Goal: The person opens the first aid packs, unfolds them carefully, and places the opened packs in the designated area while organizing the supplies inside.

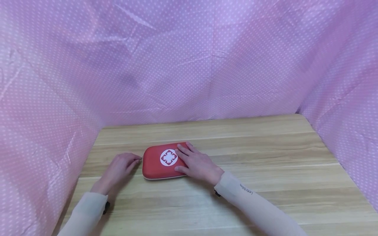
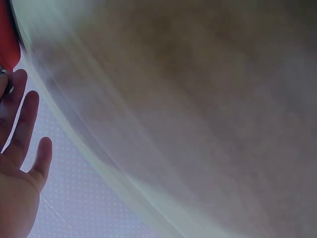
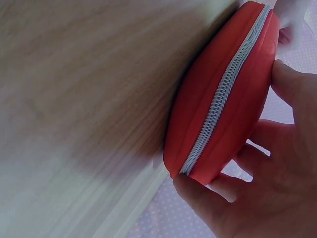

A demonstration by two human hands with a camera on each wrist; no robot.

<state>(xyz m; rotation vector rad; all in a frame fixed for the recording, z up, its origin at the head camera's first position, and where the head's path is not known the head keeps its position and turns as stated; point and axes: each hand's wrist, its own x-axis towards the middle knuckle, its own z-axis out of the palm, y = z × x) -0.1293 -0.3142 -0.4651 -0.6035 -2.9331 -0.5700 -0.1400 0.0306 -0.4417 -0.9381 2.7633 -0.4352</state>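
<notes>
A red zippered first-aid case (image 1: 153, 160), with a white cross emblem (image 1: 169, 157) on its lid, lies flat on the table. At its left end my left hand (image 1: 119, 165) pinches the small metal zipper pull (image 2: 9, 85) between thumb and forefinger; the other fingers stretch out loosely in the left wrist view. My right hand (image 1: 199, 164) rests spread over the case's right end, covering that end in the head view. Silver zipper teeth (image 3: 218, 104) run closed along the side seen in the right wrist view, with one fingertip at their lower end.
The wood-grain table (image 1: 265, 157) reaches back to a pink polka-dot curtain (image 1: 189, 65) that hangs behind it and along both sides. Both forearms wear pale sleeves (image 1: 251, 200), with a dark band part showing at each wrist.
</notes>
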